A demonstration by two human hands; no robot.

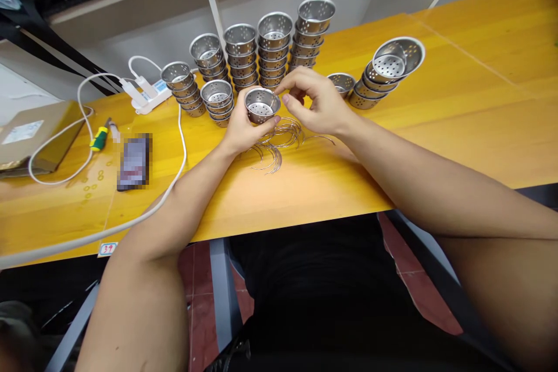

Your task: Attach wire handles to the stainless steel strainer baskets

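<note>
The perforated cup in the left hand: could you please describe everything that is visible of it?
The perforated cup is round, open-topped and silvery, apparently metal, with a bright rim and small holes in its base. The left hand holds it between thumb and fingers, mouth up, near the curved wires on the table. The right hand is close to its rim; whether it touches is unclear.

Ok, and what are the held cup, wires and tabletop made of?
Cup: metal, likely stainless steel; silvery shine, round holes.
Wires: probably bare metal; thin, curved, glinting.
Tabletop: wood or wood-look laminate, can't tell which; yellow-orange, smooth, somewhat glossy where light reflects.
</note>
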